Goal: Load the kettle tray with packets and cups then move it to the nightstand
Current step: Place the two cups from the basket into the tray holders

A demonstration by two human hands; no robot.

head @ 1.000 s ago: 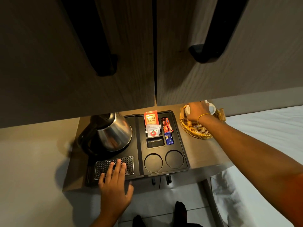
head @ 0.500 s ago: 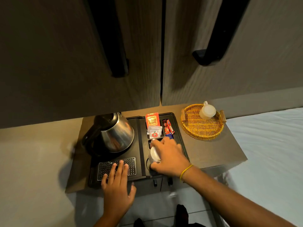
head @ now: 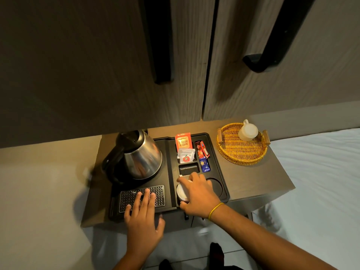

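Observation:
A black kettle tray (head: 218,151) lies on a small brown nightstand (head: 251,178). A steel kettle (head: 139,156) stands on the tray's left half. Tea and coffee packets (head: 186,149) fill the tray's upper right compartments. My right hand (head: 196,193) grips a white cup (head: 181,191), upside down, in the tray's left round recess. The right round recess (head: 217,187) holds nothing. My left hand (head: 143,221) rests flat, fingers apart, on the perforated drip grid (head: 126,197). A second white cup (head: 247,131) sits upside down in a wicker basket (head: 241,154) to the right.
Two wardrobe doors with long black handles (head: 272,36) hang directly above the nightstand. A white bed (head: 321,191) borders the nightstand on the right. A pale wall lies to the left, tiled floor and my dark socks below.
My right hand took a white cup out of the wicker basket, carried it left and down, and now sets it in the tray's left round recess. My left hand stayed on the grid.

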